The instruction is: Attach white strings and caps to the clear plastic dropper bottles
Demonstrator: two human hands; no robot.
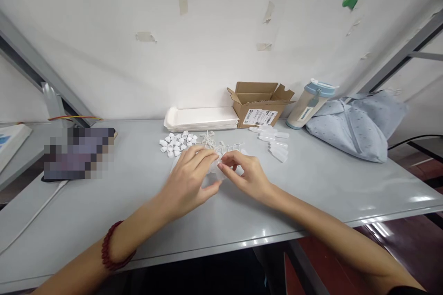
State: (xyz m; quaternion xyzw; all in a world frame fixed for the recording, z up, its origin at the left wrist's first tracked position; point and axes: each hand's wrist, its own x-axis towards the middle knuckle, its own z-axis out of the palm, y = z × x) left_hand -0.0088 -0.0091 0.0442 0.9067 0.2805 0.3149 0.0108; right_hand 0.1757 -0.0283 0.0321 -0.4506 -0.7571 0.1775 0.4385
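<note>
Over the middle of the table, my left hand (189, 176) curves its fingers around a small translucent plastic piece (218, 174), its thumb lying low beside it. From the other side my right hand (249, 176) pinches the same piece between thumb and fingers. The hands hide much of its shape. Just beyond them lie thin whitish branching plastic strips (232, 147). A pile of small white plastic caps (177, 143) sits to the left of these. Several translucent flat-ended plastic tubes (277, 150) are laid out to the right.
Against the wall are a stack of white paper sleeves (204, 119), an open cardboard box (261, 103), a bottle with a blue lid (309, 103) and a light-blue cloth bag (349, 126). A phone (81, 152) with a white cable (38, 214) lies at left on the grey table (138, 239).
</note>
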